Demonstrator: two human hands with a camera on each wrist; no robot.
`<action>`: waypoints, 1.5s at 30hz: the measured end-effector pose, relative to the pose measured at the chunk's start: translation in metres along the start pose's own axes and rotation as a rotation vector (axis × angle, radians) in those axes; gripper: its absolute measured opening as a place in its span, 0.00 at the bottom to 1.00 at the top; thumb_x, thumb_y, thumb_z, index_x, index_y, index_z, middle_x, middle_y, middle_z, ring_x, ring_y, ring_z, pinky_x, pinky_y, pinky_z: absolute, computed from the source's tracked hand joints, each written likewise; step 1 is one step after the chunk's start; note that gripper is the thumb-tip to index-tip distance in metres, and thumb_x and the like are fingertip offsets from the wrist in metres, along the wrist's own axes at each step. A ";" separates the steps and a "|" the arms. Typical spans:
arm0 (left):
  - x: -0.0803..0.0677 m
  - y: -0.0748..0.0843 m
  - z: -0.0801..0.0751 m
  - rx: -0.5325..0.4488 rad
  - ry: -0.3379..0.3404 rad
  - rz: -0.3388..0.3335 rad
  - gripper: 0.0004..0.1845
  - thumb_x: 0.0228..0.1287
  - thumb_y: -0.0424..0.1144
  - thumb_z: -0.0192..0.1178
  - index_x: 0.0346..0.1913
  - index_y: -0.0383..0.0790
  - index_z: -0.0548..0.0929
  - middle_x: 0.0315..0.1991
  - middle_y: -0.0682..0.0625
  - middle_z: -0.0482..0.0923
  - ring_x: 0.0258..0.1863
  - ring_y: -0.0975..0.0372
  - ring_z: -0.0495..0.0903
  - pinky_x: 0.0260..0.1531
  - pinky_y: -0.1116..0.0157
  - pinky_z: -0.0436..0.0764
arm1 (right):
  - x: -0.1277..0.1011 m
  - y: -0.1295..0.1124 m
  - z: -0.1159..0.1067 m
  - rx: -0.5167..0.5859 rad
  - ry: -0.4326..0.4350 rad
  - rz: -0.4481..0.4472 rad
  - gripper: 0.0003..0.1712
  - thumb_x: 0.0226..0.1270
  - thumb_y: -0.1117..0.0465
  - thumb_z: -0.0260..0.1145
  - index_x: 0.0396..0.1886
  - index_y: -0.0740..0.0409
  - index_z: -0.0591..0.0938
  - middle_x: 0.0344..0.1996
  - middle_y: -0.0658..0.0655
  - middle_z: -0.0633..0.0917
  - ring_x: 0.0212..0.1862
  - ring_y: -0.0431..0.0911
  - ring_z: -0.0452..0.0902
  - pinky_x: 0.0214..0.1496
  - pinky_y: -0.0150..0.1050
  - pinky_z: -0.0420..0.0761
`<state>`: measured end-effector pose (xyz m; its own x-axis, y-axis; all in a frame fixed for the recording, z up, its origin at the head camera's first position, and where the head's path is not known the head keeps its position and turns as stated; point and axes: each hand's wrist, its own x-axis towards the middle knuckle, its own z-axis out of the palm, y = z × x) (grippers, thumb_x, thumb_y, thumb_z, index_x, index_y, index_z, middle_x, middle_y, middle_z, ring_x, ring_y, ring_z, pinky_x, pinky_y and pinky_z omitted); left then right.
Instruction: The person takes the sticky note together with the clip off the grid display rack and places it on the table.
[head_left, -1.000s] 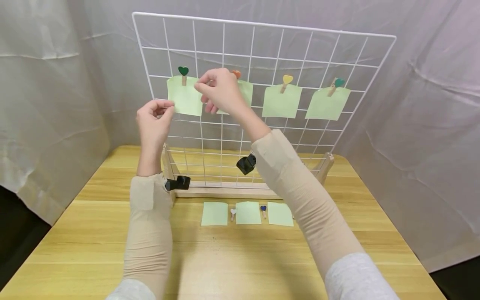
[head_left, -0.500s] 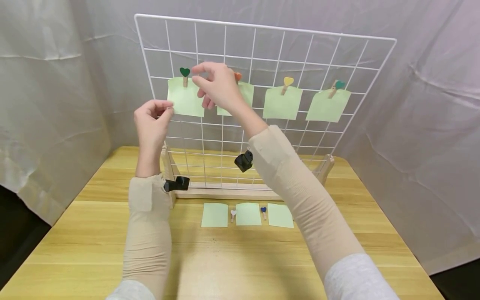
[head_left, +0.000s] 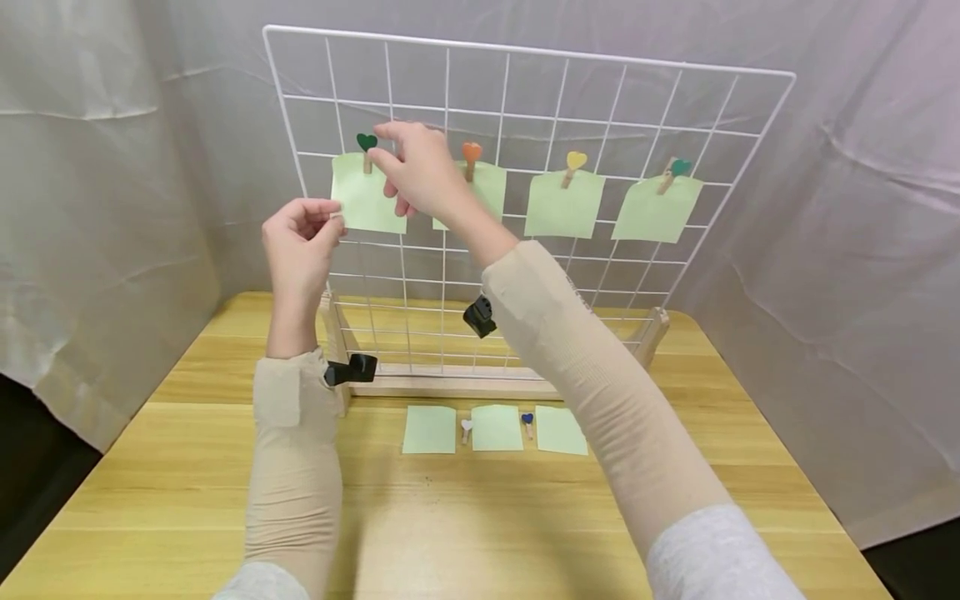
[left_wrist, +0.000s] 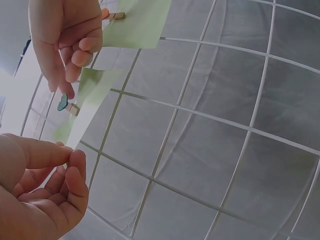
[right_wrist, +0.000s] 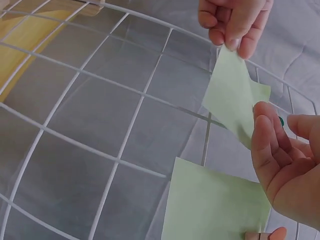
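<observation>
A white wire grid [head_left: 525, 108] stands upright on a wooden base. Four pale green notes hang from it on heart pegs. My left hand [head_left: 335, 219] pinches the lower left corner of the leftmost note [head_left: 371, 200]; the left wrist view shows that pinch [left_wrist: 70, 157] on the note's edge [left_wrist: 95, 85]. My right hand [head_left: 375, 147] is at the green heart peg [head_left: 367, 143] on that note, thumb and forefinger curled on either side of it. In the right wrist view the heart [right_wrist: 281, 121] peeks out between those two digits, above the note [right_wrist: 232, 95].
An orange heart peg [head_left: 471, 152], a yellow one [head_left: 575, 159] and a teal one [head_left: 678, 167] hold the other notes. Three loose notes [head_left: 497, 427] and two small pegs [head_left: 466, 427] lie on the wooden table [head_left: 450, 525] before the base [head_left: 450, 380]. Grey cloth hangs all round.
My right hand has moved left from the orange heart peg, now uncovered, to the green heart peg. My left hand has kept its pinch on the note's corner.
</observation>
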<state>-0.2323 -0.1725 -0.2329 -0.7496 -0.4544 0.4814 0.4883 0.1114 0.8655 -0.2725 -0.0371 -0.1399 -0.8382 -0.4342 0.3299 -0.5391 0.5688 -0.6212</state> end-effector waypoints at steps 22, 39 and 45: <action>-0.001 0.003 -0.003 0.029 -0.009 -0.005 0.04 0.54 0.26 0.57 0.29 0.33 0.82 0.23 0.50 0.76 0.24 0.61 0.73 0.25 0.74 0.73 | 0.006 -0.005 0.003 -0.192 -0.043 0.039 0.22 0.71 0.51 0.43 0.62 0.48 0.66 0.25 0.53 0.78 0.18 0.44 0.77 0.20 0.32 0.74; -0.002 0.002 0.000 0.061 -0.022 -0.006 0.04 0.55 0.25 0.56 0.29 0.30 0.81 0.23 0.51 0.76 0.23 0.64 0.74 0.24 0.75 0.73 | 0.006 -0.006 0.003 -0.194 -0.073 0.090 0.26 0.70 0.50 0.45 0.67 0.47 0.60 0.23 0.52 0.80 0.16 0.43 0.76 0.18 0.31 0.71; -0.003 0.003 0.003 0.056 -0.039 -0.012 0.04 0.55 0.25 0.56 0.30 0.29 0.81 0.24 0.50 0.77 0.23 0.64 0.74 0.24 0.75 0.73 | 0.008 -0.008 0.003 -0.201 -0.124 0.096 0.20 0.72 0.51 0.39 0.56 0.54 0.67 0.23 0.54 0.80 0.16 0.44 0.76 0.21 0.33 0.75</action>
<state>-0.2301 -0.1686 -0.2315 -0.7729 -0.4209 0.4749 0.4540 0.1561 0.8772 -0.2747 -0.0468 -0.1348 -0.8766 -0.4467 0.1792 -0.4735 0.7335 -0.4876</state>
